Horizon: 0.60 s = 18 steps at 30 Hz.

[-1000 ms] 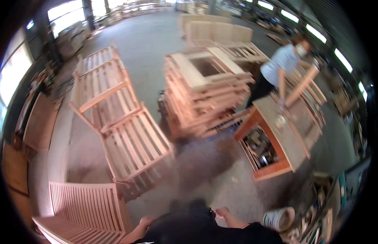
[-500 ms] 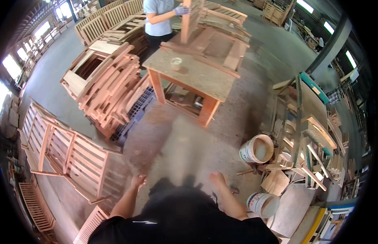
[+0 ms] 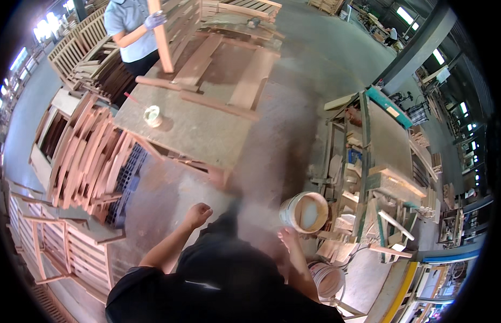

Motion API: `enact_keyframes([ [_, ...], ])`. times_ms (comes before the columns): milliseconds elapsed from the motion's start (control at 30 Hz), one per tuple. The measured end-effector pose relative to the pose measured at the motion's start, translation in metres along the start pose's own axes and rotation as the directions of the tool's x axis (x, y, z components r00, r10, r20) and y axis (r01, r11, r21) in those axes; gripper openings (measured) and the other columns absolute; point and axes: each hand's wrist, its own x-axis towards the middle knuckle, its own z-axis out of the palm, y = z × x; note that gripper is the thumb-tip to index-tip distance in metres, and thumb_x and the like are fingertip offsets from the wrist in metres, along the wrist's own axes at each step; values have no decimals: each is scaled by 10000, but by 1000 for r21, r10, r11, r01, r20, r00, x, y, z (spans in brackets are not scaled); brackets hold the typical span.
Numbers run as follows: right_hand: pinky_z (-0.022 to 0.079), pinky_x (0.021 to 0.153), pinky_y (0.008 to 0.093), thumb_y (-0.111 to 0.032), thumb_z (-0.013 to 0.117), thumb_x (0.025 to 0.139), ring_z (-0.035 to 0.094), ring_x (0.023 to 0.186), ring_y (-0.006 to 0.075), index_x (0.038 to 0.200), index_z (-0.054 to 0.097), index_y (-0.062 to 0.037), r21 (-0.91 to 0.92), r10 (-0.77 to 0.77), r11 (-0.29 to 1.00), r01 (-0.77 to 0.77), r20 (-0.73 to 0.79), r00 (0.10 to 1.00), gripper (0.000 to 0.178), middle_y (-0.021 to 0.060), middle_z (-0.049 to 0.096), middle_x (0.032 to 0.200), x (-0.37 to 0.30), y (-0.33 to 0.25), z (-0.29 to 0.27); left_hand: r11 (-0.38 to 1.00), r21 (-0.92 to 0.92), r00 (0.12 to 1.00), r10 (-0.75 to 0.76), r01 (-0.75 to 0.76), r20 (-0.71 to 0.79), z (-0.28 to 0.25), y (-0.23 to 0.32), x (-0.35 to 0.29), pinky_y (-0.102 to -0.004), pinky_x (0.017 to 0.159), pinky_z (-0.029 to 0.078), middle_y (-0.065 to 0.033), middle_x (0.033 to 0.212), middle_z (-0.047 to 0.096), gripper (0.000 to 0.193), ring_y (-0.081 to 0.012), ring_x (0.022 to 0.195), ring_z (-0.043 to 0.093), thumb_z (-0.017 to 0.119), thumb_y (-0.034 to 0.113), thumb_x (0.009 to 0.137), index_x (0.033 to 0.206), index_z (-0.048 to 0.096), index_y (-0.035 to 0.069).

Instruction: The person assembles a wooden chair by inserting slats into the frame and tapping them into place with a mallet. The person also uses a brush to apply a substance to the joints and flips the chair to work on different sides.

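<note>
My left hand (image 3: 198, 215) is held out in front of my body above the floor, its fingers curled in and nothing seen in them. My right hand (image 3: 287, 237) hangs low by the near side of a white bucket (image 3: 287, 211), its fingers loosely apart and a little blurred. The hand overlaps the bucket's edge in view; whether it touches cannot be told. Ahead of me stands a worktable (image 3: 207, 141) with flat wooden boards (image 3: 199, 63) laid out as a frame and a small white cup (image 3: 152, 116) near its left side.
Across the table a person in a light shirt (image 3: 133, 32) holds an upright wooden post with a gloved hand. Stacked wooden pieces (image 3: 81, 156) and a slatted bench frame (image 3: 72, 247) are at left. A second bucket (image 3: 328, 280) and a cluttered bench (image 3: 388, 140) stand at right.
I have moved forward and turned right; the table is closer and farther left in view. The bucket is now beside my right hand. My left hand has risen slightly.
</note>
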Motion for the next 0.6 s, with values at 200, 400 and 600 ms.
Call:
enact_keyframes([
  [200,479,564,231,-226,642,950,618,674,113,1034,693,18,274,-17,962,2,54,998,262,48,679,845,46,-80,-67,986,-7,983,170,-170,70,18,106,156,-357,780,561,-132,919,738,360,-232,844,710,682,307,929,1092,691,-14],
  [400,507,637,298,-293,669,962,613,745,152,1014,669,-24,-188,185,969,-161,121,975,274,52,666,912,181,-8,-128,975,-82,979,205,-205,-1,28,216,255,-362,783,557,-121,909,733,363,-222,849,705,698,295,921,1118,686,-10],
  [600,483,590,275,-176,727,934,597,695,145,985,655,-21,391,152,875,-288,341,927,178,45,650,861,316,-136,-191,993,-53,987,95,-102,-131,50,278,334,-355,835,552,-111,978,728,368,-210,923,694,699,307,934,1152,678,12],
])
